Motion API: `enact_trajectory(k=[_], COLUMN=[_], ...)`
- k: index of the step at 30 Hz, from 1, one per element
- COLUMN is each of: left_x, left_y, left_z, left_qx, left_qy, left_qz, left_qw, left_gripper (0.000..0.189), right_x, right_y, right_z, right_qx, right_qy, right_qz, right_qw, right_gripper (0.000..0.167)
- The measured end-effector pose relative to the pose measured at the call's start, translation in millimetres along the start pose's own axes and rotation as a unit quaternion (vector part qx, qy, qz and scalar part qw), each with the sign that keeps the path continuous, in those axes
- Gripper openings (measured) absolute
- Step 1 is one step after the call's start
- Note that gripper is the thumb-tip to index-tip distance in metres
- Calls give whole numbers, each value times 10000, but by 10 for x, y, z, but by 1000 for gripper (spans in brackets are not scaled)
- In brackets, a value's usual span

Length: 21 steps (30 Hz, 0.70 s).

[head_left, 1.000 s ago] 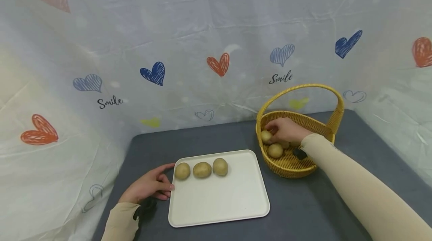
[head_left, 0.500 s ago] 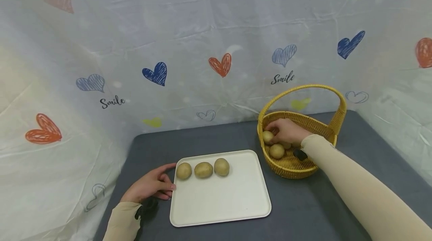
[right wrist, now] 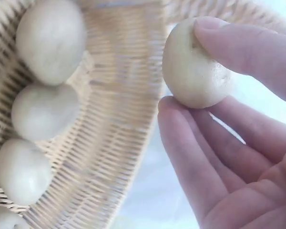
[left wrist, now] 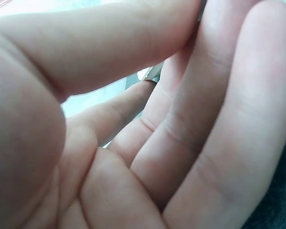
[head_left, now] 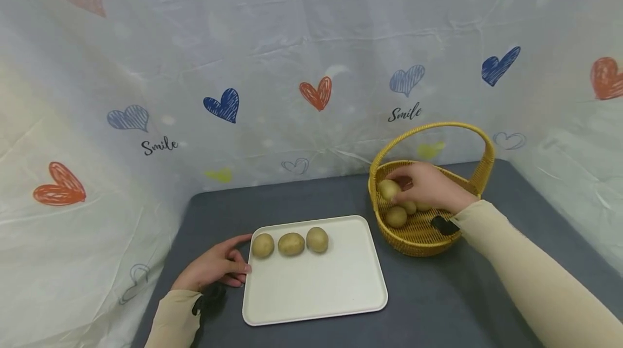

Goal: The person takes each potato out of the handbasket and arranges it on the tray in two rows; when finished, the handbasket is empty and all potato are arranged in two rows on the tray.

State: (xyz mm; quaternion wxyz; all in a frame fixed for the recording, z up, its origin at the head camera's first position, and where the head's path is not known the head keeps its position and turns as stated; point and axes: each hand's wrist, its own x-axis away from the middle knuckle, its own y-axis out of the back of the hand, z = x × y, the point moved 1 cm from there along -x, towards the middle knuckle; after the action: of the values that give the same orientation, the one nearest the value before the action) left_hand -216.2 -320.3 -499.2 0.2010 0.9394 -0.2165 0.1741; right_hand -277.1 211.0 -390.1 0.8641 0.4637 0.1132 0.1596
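Note:
My right hand [head_left: 428, 185] pinches a small round potato [head_left: 389, 190] between thumb and fingertips inside the yellow wicker basket [head_left: 422, 248]. In the right wrist view the held potato [right wrist: 193, 64] is lifted apart from several other potatoes, among them an upper one [right wrist: 51, 40], lying in a row in the basket. My left hand [head_left: 216, 267] is at the left edge of the white tray [head_left: 316, 288], index fingertip at the far corner and thumb tip on the rim. Three potatoes, the middle one [head_left: 291, 244], sit in a row along the tray's far side.
The basket's tall arched handle [head_left: 435, 127] rises over the right hand. A grey tabletop [head_left: 311, 191] carries tray and basket. Behind hangs a white curtain [head_left: 272, 56] printed with hearts.
My right hand has lifted the potato a little from the basket's bottom and drawn slightly toward me and right. The left hand and tray have not visibly moved.

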Motion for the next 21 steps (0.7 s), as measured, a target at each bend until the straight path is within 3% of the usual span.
enact_trajectory(k=[5,11,21], left_x=[23,47,32], left_y=[14,12,-11], left_z=[1,-7,-26], left_qx=[-15,-31,-31], left_qy=[8,-23,74], left_qz=[1,3,-35], left_qw=[10000,10000,10000], left_gripper=[98,99,97], right_x=[282,552,458], right_y=[-28,-276,-859], right_z=[170,400,633], right_qx=[-186,-672,-1008], right_qy=[9,64,140], right_qz=[-272,-482,-341], right_qw=[9995,9966,9942], right_gripper=[47,52,55])
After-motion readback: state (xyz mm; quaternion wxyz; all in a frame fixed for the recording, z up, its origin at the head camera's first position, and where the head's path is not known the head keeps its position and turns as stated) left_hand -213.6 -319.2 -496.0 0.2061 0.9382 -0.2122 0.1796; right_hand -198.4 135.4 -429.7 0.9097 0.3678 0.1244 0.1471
